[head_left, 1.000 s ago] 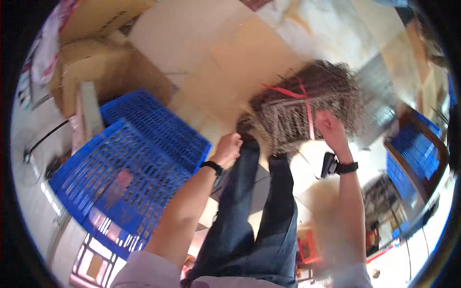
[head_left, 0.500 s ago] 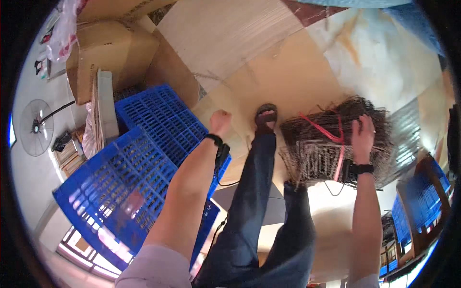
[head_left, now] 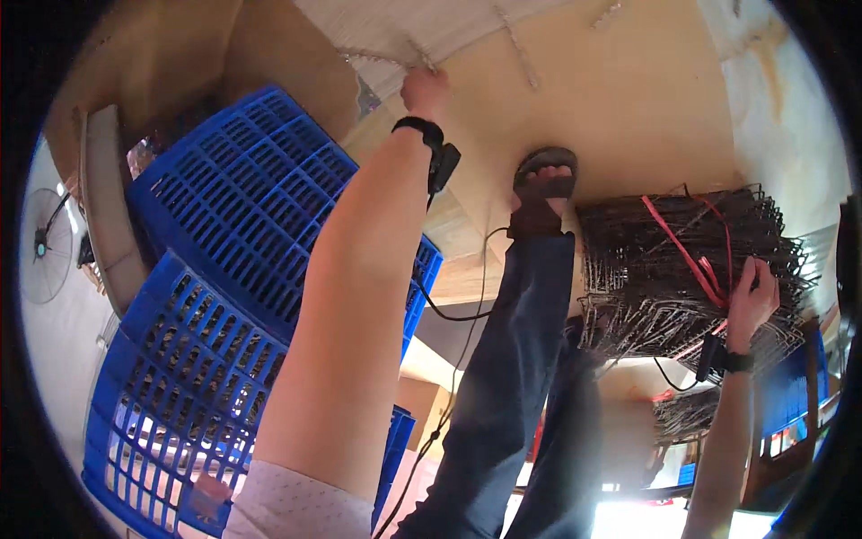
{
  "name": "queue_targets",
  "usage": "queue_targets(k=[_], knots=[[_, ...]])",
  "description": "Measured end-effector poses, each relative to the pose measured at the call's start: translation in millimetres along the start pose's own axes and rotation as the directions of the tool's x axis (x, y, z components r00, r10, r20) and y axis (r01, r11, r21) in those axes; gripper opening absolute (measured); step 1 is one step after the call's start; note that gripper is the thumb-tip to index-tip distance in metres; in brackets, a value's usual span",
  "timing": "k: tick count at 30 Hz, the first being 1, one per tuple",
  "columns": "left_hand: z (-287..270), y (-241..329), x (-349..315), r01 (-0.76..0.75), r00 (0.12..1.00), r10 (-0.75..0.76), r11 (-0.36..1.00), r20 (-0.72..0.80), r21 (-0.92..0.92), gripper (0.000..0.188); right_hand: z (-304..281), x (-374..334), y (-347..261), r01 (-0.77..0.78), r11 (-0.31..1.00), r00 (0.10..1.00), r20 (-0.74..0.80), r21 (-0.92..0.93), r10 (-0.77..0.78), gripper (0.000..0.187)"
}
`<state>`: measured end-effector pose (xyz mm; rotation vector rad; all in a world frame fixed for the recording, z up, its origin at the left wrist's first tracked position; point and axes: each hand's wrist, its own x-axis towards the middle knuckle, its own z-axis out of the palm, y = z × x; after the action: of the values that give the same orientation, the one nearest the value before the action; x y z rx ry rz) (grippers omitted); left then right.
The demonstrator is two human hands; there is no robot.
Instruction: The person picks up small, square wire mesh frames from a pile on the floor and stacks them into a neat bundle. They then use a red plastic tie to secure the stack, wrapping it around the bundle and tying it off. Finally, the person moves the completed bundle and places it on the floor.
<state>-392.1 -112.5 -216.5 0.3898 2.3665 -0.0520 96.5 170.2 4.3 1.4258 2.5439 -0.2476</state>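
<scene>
My left hand (head_left: 425,92) is closed and stretched out over the floor. A thin, crinkled strip (head_left: 420,52) touches its fingertips; whether the fingers grip it I cannot tell. On the right, my right hand (head_left: 752,304) has its fingers curled onto the bundle of dark thin strips (head_left: 673,260). A pinkish-red ribbon (head_left: 678,235) crosses that bundle and runs close by the right hand's fingers. The undersides of the right fingers are hidden. Both wrists carry black bands with cables.
Blue slatted crates (head_left: 242,193) lie at the left, one tilted against another. Behind them is a brown cardboard box (head_left: 180,54). My sandalled foot (head_left: 546,175) stands between the crates and the bundle. More thin strips (head_left: 516,47) are scattered on the floor (head_left: 584,99). A fan (head_left: 45,247) shows at far left.
My left hand has reached farther forward to the strips on the floor. My right hand's fingers have curled on the bundle. The view has shifted, so the bundle appears farther right.
</scene>
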Motion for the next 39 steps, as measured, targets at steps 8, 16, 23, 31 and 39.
queue_targets(k=[8, 16, 23, 31, 39], knots=[[-57, -54, 0, -0.32, 0.817, 0.37, 0.929, -0.441, 0.187, 0.022, 0, -2, 3, 0.011, 1.0, 0.998, 0.054, -0.009, -0.01, 0.019], [-55, -66, 8, -0.303, 0.824, 0.456, 0.856, -0.337, 0.418, 0.02, -1, -1, 1, 0.094, 0.996, 0.995, -0.027, -0.004, -0.094, 0.016], [-13, 97, -50, -0.223, 0.969, 0.205, 0.967, -0.14, -0.127, 0.025, -8, 1, -16, -0.01, 0.993, 0.999, 0.035, -0.114, 0.014, 0.014], [7, 164, -68, -0.129, 0.982, 0.106, 0.981, -0.158, -0.142, 0.027, -3, -1, -14, 0.014, 1.0, 0.996, -0.085, 0.026, -0.012, 0.014], [0, 273, -26, -0.456, 0.785, 0.481, 0.875, -0.39, 0.161, 0.019, -8, 2, -19, 0.028, 0.994, 0.99, -0.143, 0.107, -0.013, 0.012]])
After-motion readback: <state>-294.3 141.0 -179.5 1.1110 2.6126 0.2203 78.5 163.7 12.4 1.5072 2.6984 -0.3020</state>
